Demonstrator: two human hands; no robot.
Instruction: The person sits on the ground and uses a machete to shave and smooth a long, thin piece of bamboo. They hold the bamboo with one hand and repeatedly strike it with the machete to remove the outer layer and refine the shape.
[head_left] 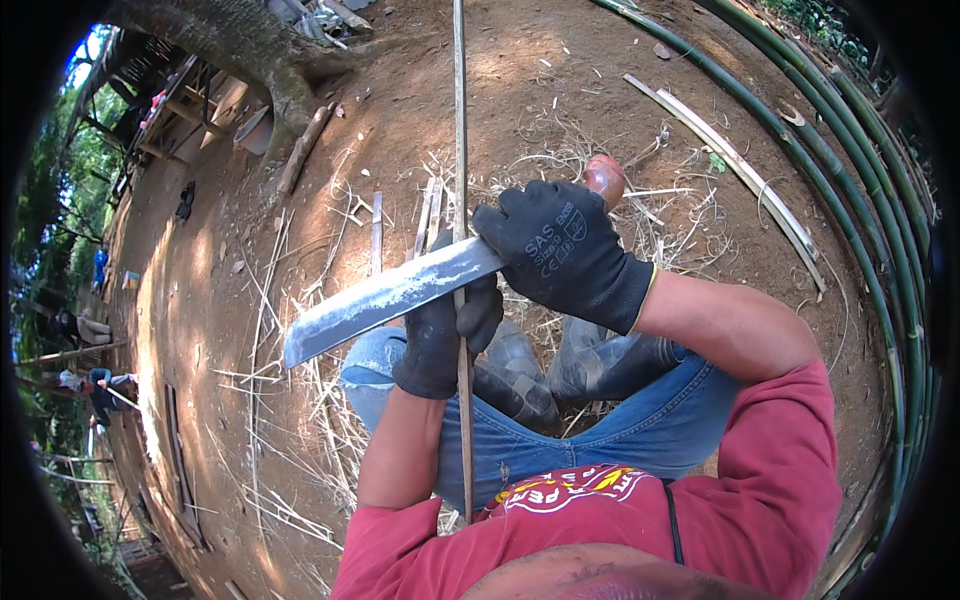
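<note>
Left hand (430, 350) (gloved) holds a strip (460, 120), right hand (572, 250) a machete (390, 296).

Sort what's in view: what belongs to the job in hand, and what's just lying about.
In the job:
long thin strip, held by the left hand
machete, held by the right hand

Apparently just lying about:
green poles
short log
bucket

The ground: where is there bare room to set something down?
Mostly bare: the dirt between the log and the held strip, and the upper patch between that strip and the green poles. Crowded: around the boots, amid shavings.
</note>
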